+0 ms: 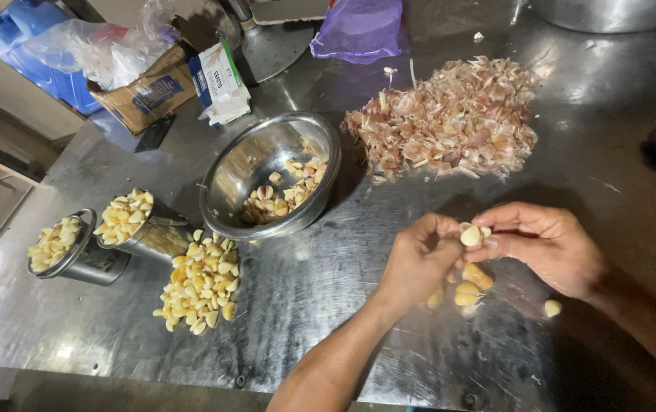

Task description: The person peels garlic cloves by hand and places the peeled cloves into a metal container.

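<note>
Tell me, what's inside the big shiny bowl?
Garlic cloves with their skins on lie along the near and right side inside the steel bowl. The rest of the inside shows bare metal. What lies under the heap cannot be seen.

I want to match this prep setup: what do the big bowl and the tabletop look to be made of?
The bowl looks like polished steel: its inner wall mirrors light and holds garlic cloves. The tabletop seems brushed stainless steel, grey with fine scratches and dull glare. Neither can be confirmed by sight alone.
</note>
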